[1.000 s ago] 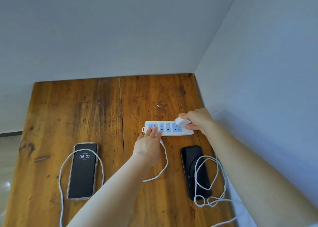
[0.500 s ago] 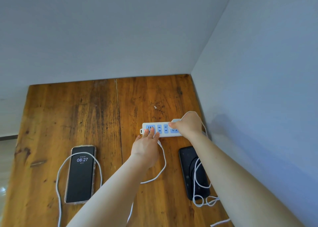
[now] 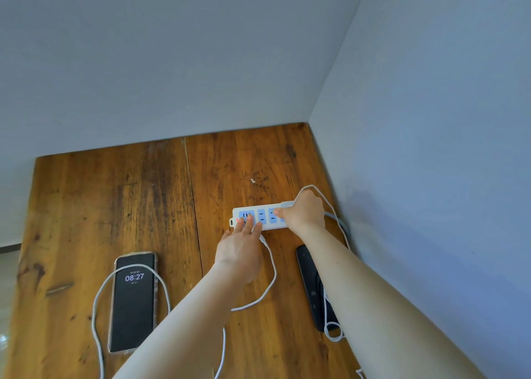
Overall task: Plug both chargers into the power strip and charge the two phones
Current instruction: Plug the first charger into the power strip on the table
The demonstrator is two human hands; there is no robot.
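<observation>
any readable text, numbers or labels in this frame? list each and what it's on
"08:27": on the lit screen of the phone with the pale case, lying at the left of the wooden table.
Small line above that time: too blurred to read.
White power strip with blue sockets: no readable print.
Black phone at the right: screen dark, no text.

Soft, even daylight, fairly bright. Faint shadow on right wall [image 3: 373,206] beside the arm. Mild sheen on bench [image 3: 115,206]. Wide-angle bending at edges. Focus sharp, no blur.
</observation>
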